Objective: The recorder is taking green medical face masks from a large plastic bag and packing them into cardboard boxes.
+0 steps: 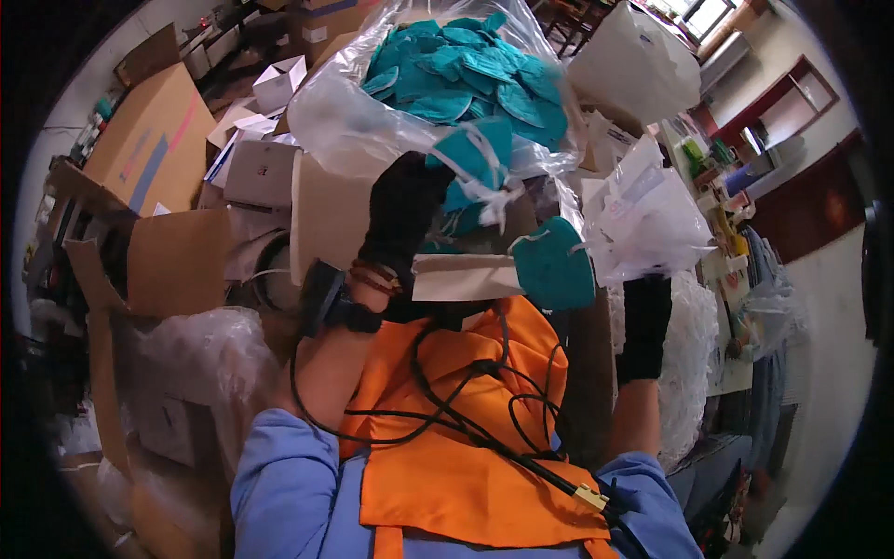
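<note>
My left hand [405, 210], in a black glove, is closed on the edge of a teal face mask [475, 154] with white straps, slightly blurred. More teal shows just under it, partly hidden. My right hand [644, 321], also black-gloved, is raised at a crumpled clear plastic bag [652, 224]; the bag covers its fingertips, and the hand seems closed on it. Between my hands another teal cup-shaped mask [557, 264] rests at the end of a cardboard flap [466, 278]. Beyond my left hand, a big clear bag [331, 116] holds a heap of teal masks [466, 70].
Cardboard boxes [149, 140] and a grey-brown carton [263, 174] crowd the left. Bubble-like plastic wrap [684, 373] lies beside my right forearm. A large white sack [635, 61] stands at the far right. Black cables [475, 429] hang across my orange apron [466, 494].
</note>
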A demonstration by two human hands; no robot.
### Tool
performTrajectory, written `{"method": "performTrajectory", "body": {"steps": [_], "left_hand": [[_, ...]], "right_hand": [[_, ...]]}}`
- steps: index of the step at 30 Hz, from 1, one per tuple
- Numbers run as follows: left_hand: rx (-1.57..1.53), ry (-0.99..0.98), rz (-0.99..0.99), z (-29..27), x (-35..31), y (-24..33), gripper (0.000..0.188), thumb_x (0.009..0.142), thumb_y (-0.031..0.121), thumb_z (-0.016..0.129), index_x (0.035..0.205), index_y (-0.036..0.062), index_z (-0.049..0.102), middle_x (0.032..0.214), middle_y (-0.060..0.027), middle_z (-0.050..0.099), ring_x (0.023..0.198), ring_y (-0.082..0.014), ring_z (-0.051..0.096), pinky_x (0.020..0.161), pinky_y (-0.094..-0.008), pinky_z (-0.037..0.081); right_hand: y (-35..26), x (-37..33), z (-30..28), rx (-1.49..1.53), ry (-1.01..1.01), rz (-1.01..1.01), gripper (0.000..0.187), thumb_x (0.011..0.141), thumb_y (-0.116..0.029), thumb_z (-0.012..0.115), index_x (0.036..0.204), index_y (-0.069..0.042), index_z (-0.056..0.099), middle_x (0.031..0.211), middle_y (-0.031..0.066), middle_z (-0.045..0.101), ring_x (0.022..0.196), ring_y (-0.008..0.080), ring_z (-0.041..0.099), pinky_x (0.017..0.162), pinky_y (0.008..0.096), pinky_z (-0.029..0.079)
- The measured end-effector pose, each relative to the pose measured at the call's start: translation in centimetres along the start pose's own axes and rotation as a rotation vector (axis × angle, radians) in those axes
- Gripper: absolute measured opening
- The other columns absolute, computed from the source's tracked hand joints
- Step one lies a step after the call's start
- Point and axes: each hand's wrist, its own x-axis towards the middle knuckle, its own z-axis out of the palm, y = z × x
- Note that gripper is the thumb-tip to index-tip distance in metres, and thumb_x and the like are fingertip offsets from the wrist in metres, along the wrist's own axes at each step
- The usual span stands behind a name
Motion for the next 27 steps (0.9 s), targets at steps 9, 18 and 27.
{"method": "performTrajectory", "body": {"steps": [9,18,27], "left_hand": [[0.253,-0.051,0.274,2.3,-2.8,-0.9,0.044,0.077,0.033,0.07,0.11,0.0072,0.059,0.103,-0.0156,0.063,0.096,-0.0351,0.061,0.08,-0.0439,0.05],[-0.476,-0.658,0.169,4.4,-4.7,2.2,0.044,0.08,0.018,0.072,0.119,0.0044,0.057,0.111,-0.0103,0.063,0.105,-0.0253,0.06,0.092,-0.0368,0.047],[-0.779,-0.341,-0.135,-3.7,-1.5,1.7,0.039,0.088,0.026,0.062,0.12,0.0034,0.058,0.109,-0.0063,0.063,0.1,-0.0181,0.058,0.089,-0.0344,0.046]], "right_hand": [[4.6,2.6,0.4,0.197,-0.09,0.017,0.049,0.095,-0.011,0.051,0.139,0.002,0.036,0.139,0.0164,0.043,0.126,0.0252,0.044,0.106,0.0376,0.038],[-0.2,1.7,3.5,-0.11,-0.053,-0.028,0.044,0.096,-0.012,0.05,0.136,0.002,0.041,0.134,0.016,0.048,0.12,0.0227,0.049,0.1,0.0344,0.043],[9.3,1.0,-7.8,0.107,0.153,0.098,0.033,0.098,-0.021,0.048,0.123,0.0,0.052,0.099,0.0089,0.057,0.085,0.0197,0.052,0.074,0.0318,0.047]]}}
